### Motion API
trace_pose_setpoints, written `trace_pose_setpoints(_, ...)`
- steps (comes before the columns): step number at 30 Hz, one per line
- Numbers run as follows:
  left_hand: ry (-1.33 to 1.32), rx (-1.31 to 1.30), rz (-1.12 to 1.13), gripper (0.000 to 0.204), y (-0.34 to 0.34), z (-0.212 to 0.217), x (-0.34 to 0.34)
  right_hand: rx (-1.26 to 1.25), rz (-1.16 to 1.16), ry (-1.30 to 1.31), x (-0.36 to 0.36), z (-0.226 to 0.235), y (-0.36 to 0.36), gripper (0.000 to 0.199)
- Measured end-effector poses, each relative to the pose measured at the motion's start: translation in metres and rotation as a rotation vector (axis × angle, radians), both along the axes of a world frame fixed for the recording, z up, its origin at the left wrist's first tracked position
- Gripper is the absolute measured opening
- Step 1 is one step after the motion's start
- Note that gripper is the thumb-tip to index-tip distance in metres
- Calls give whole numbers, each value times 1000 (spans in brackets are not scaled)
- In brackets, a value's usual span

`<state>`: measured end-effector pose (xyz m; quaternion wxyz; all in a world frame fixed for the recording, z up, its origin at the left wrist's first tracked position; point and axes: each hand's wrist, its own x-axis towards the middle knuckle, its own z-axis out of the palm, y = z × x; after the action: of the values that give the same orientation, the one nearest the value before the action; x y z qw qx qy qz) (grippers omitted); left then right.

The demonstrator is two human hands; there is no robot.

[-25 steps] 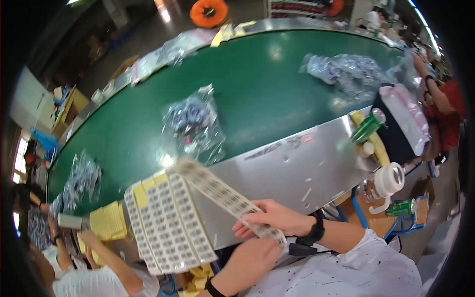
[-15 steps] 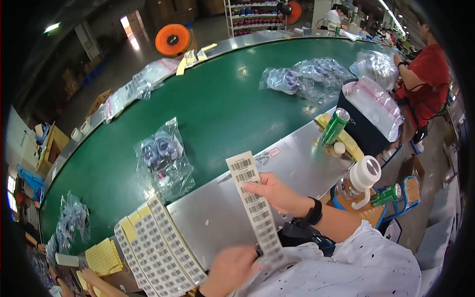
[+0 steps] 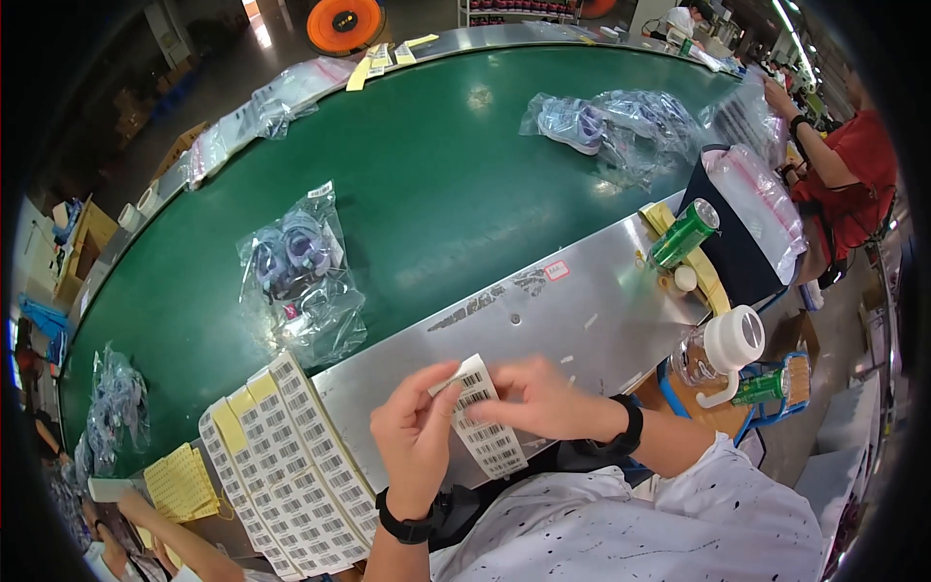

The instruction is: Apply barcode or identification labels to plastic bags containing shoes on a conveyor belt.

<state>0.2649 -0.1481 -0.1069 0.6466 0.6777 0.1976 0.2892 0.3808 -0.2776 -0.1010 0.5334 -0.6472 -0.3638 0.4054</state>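
Observation:
Above my lap, a white strip of barcode labels [image 3: 488, 436] is between my two hands. My left hand [image 3: 415, 427] pinches its top corner between thumb and fingertips. My right hand [image 3: 548, 400], slightly blurred, grips the strip's right side with the thumb across its face. Left of them, several sheets of barcode labels [image 3: 291, 466] lie overlapped on the metal ledge, with bare yellow backing showing at one upper part. Beyond, a clear bag with a pair of light purple shoes [image 3: 299, 257] rests on the green belt.
More bagged shoes [image 3: 611, 131] lie on the green belt [image 3: 417, 213]. At right stand a green can [image 3: 685, 235], a white-lidded jug [image 3: 722, 349] and a dark box of plastic bags [image 3: 747, 213]. A person in red [image 3: 849, 165] works beyond; another person's arm [image 3: 179, 533] reaches in lower left.
My left hand has come up from the lower edge to the strip's top end. My right hand has lowered the strip. The bagged shoes appear farther left, and the view has shifted.

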Motion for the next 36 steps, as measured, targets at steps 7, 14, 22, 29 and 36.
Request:
trace_pose_setpoints(7, 68, 101, -24, 18, -1, 1, 3, 285, -204, -611, 19, 16, 5, 10)
trace_pose_setpoints(14, 72, 51, 37, 16, -13, -2, -7, 438, -202, -841, 7, 6, 1, 7)
trace_pose_setpoints(22, 85, -32, 74, 11, -39, 17, -9, 535, -271, -1008, -1, 9, -16, 12)
trace_pose_setpoints(29, 70, -66, -71, 35, -34, 10, -14, 456, -210, -1059, 0, 5, -14, 8)
trace_pose_setpoints(36, 48, -273, -42, 35, -20, -49, -7, 566, -231, -892, 26, 32, -6, 9)
